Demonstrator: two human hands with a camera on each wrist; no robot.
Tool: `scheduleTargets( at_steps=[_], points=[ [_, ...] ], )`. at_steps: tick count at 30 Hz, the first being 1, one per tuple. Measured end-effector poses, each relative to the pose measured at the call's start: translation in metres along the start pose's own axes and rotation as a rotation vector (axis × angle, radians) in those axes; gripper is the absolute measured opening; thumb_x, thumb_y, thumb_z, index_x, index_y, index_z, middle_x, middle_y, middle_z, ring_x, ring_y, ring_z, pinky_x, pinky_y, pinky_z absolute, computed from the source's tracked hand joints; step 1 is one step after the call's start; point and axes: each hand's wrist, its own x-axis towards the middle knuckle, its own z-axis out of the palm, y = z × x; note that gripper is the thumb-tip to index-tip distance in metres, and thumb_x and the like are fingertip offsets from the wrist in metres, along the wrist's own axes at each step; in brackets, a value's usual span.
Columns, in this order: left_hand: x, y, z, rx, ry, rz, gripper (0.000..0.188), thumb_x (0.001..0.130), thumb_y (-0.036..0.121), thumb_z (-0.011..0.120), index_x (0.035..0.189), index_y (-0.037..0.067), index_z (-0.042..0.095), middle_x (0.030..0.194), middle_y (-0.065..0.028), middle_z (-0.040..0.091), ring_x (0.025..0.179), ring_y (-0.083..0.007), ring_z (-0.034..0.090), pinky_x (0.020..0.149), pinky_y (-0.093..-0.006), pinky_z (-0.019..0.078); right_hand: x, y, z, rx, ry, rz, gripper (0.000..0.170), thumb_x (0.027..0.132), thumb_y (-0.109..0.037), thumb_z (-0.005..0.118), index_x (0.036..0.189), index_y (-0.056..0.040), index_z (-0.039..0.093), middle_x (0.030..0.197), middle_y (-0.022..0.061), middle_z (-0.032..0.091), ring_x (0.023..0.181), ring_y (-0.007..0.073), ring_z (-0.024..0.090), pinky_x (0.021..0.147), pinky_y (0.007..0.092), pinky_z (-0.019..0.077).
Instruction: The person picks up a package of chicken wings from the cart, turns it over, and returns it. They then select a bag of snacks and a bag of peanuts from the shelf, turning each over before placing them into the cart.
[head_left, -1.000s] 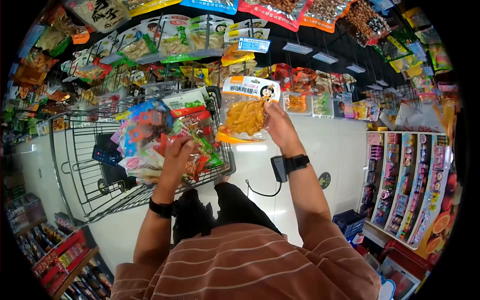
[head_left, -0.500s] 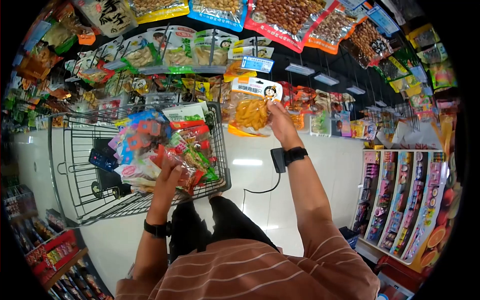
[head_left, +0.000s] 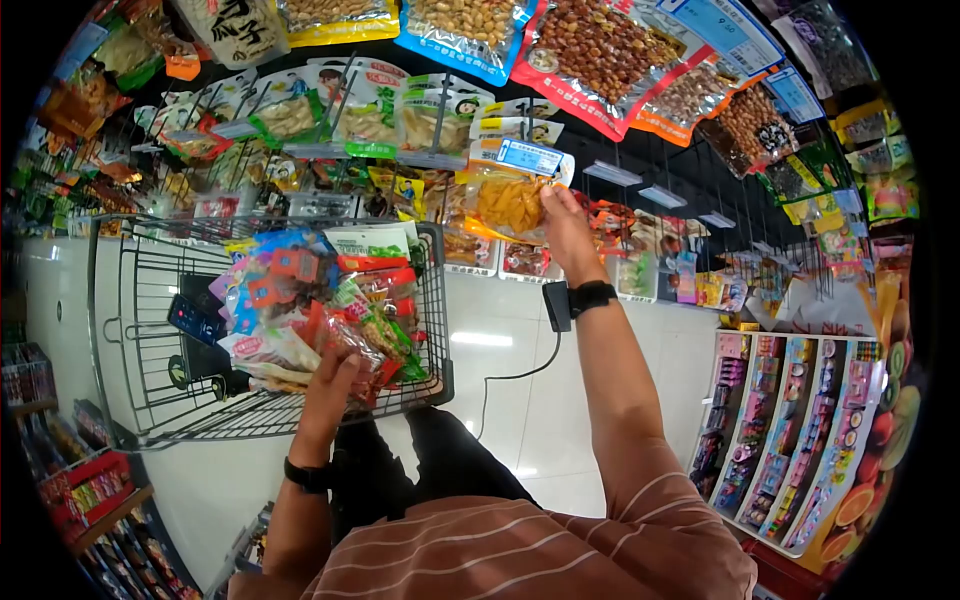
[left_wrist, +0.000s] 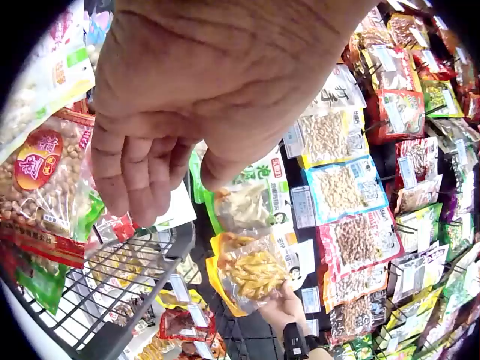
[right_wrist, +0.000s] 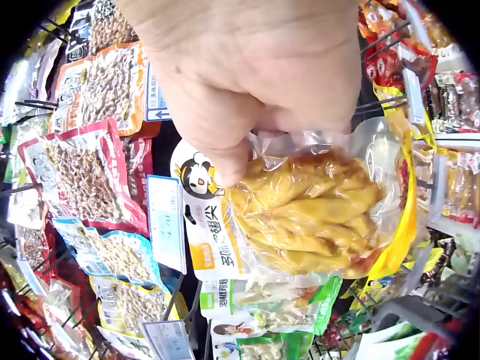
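Note:
My right hand pinches a clear snack bag of yellow chicken wing tips by one side, its thumb on the white header with a cartoon face. In the head view the bag is up at the hanging rack, and a blue-and-white price tag overlaps its header. My left hand hangs with loosely bent fingers over the shopping cart, holding nothing. Below it lie several snack bags, among them a red-edged bag of nuts and a blue package.
Nut bags hang along the top of the rack, with pale snack packs on hooks below. A phone lies at the cart's left end. To the right stands a white shelf unit of small goods. A cable dangles from my right wrist.
My right hand has carried the bag of wing tips up and away from me to the rack, behind the price tag. My left hand stays over the cart, a little lower in view.

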Motion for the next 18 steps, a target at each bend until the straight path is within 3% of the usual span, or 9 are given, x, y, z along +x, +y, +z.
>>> scheduleTargets(
  at_steps=[9, 12, 18],
  points=[
    [0.001, -0.004, -0.003, 0.027, 0.001, 0.007, 0.034, 0.101, 0.029, 0.053, 0.122, 0.003, 0.056, 0.106, -0.0091, 0.067, 0.095, -0.0172, 0.065, 0.083, -0.0304, 0.0517, 0.009, -0.005, 0.004, 0.007, 0.048, 0.022, 0.022, 0.099, -0.025, 0.060, 0.115, -0.0088, 0.060, 0.108, -0.0008, 0.063, 0.102, 0.0112, 0.057, 0.092, 0.0297, 0.0441],
    [0.003, -0.003, -0.001, -0.023, 0.028, -0.008, 0.030, 0.099, 0.025, 0.055, 0.119, 0.002, 0.058, 0.102, -0.0061, 0.067, 0.088, -0.0130, 0.063, 0.072, -0.0265, 0.0513, 0.014, -0.004, 0.005, 0.036, 0.052, 0.006, 0.021, 0.099, -0.024, 0.060, 0.114, -0.0090, 0.060, 0.108, -0.0005, 0.063, 0.102, 0.0117, 0.057, 0.092, 0.0297, 0.0443],
    [0.004, -0.004, -0.004, -0.030, 0.027, -0.008, 0.029, 0.099, 0.024, 0.056, 0.118, 0.002, 0.059, 0.099, -0.0062, 0.067, 0.086, -0.0133, 0.064, 0.071, -0.0264, 0.0513, 0.024, -0.006, 0.008, 0.058, 0.085, 0.018, 0.022, 0.099, -0.018, 0.059, 0.119, -0.0080, 0.060, 0.111, 0.0018, 0.065, 0.103, 0.0126, 0.059, 0.091, 0.0298, 0.0458]
  ],
)
